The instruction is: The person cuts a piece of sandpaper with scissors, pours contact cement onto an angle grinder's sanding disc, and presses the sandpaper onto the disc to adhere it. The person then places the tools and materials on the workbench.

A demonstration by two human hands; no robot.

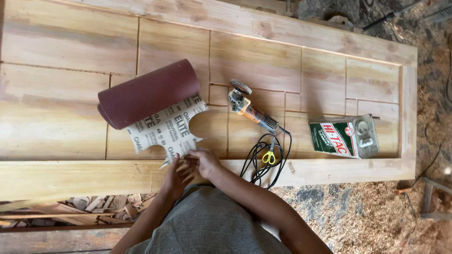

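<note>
Both hands, left hand (pixel 175 178) and right hand (pixel 203 161), pinch the ragged edge of a sandpaper roll (pixel 155 106), maroon grit outside, printed pale backing with round cutouts, lying on a paneled wooden door (pixel 325 80).

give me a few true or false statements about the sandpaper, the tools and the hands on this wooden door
1. Both hands, left hand and right hand, are at the cut edge of the sandpaper roll. True.
2. The sandpaper is fully rolled up. False: one end is unrolled, its printed backing showing round cut-outs.
3. The angle grinder lies on the wooden door, in neither hand. True.
4. The scissors have red handles. False: they are yellow, lying on the black cable.
5. The metal can stands upright beside the roll. False: it lies on its side, beyond the grinder.
</note>
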